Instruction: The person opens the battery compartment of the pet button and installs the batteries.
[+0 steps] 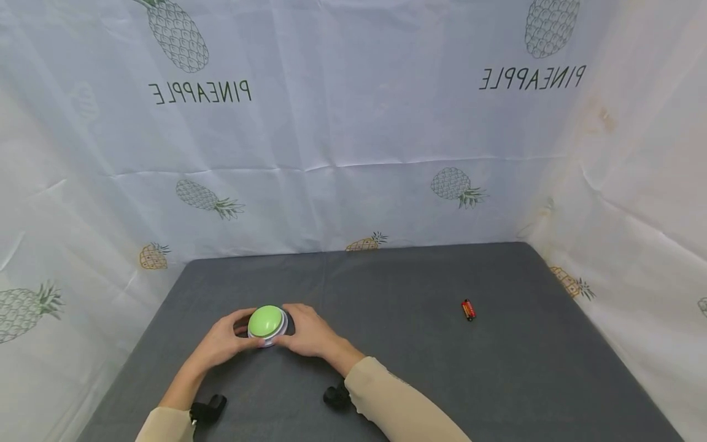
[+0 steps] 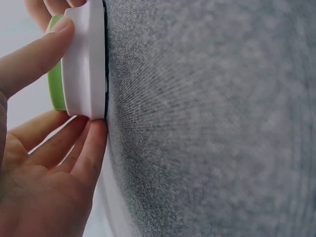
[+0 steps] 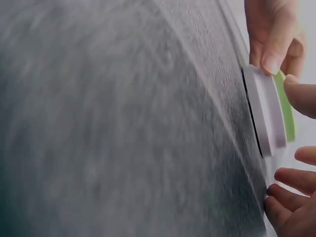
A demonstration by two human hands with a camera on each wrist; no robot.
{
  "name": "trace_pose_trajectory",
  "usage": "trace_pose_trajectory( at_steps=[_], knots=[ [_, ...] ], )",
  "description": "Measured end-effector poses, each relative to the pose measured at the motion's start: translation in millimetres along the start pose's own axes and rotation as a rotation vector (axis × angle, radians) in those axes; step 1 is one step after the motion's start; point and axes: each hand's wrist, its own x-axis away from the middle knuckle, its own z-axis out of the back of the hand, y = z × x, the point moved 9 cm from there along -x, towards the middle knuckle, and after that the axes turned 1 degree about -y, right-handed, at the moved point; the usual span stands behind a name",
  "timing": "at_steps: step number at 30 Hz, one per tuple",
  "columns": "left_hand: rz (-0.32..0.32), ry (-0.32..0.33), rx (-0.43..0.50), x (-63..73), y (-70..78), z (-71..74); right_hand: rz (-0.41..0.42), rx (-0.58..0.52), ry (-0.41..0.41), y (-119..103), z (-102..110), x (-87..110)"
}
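A round push button with a green dome and a white base sits on the dark grey cloth, toward the left of the table. My left hand holds its base from the left, thumb on the near side and fingertips against the far side. In the left wrist view the thumb lies along the white base. My right hand is at the button's right side, thumb tip right at its near edge. Its fingers are spread and stand apart from the base in the right wrist view.
Small red and black batteries lie on the right part of the table. White curtains with pineapple prints surround the table at the back and sides. Black wrist straps show at both forearms.
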Motion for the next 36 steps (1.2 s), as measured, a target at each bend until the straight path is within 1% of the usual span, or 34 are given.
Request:
trace_pose_trajectory(
  at_steps=[4,8,14,18,21,23,29,32,36],
  knots=[
    [-0.033,-0.022,0.034,-0.2,3.6,-2.1,0.011,0.029,0.009,-3.0,-4.9,-0.9],
    [-0.057,-0.034,0.059,-0.5,6.6,-3.4,-0.005,0.037,0.021,-2.3,-6.8,-0.9],
    [-0.089,-0.052,0.105,-1.8,11.5,-6.1,-0.036,-0.019,0.049,0.1,-4.0,-1.4],
    [-0.109,-0.044,0.114,-1.7,15.3,-5.4,-0.038,-0.075,0.059,0.0,0.3,0.0],
    [-0.114,-0.030,0.105,-1.6,18.9,-3.9,-0.033,-0.121,0.070,0.2,5.1,1.3],
    [-0.103,-0.027,0.110,-1.6,21.0,-3.7,-0.029,-0.142,0.076,1.2,7.5,2.0],
    [-0.067,-0.030,0.167,-1.6,28.8,-6.6,-0.009,-0.192,0.092,4.3,17.7,6.9],
    [-0.073,-0.022,0.191,-1.9,33.5,-7.7,0.015,-0.204,0.105,5.1,25.7,10.4],
    [-0.096,-0.011,0.216,-1.7,41.2,-10.3,0.040,-0.220,0.109,7.7,34.8,14.7]
  ],
)
